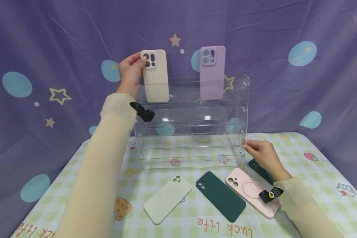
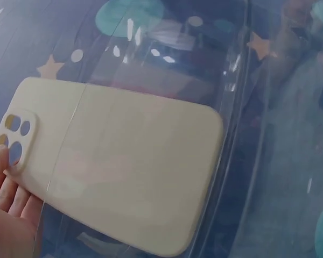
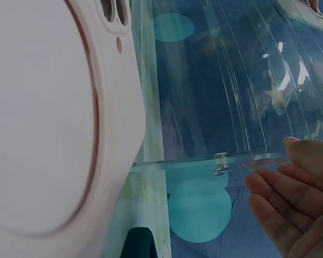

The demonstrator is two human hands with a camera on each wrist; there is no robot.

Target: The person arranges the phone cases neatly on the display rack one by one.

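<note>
Sleeves (image 1: 98, 158) head-only, cream case (image 1: 157, 81) everywhere

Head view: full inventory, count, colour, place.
Backdrop: 1, purple, rear
Tablecloth: 1, green-white check, foreground
Rack: 1, clear, on the tablecloth
Cream case: 1, cream, top tier, left
Lilac case: 1, lilac, top tier, right
Pale case: 1, pale green, tablecloth, front
Dark cases: 2, dark green, tablecloth, right half
Pink case: 1, pink, between dark cases
Wrist devices: 2, black, wrists
Sleeves: 2, cream, arms
Left hand: 1, bare, on cream case
Right hand: 1, bare, at rack's right edge
</note>
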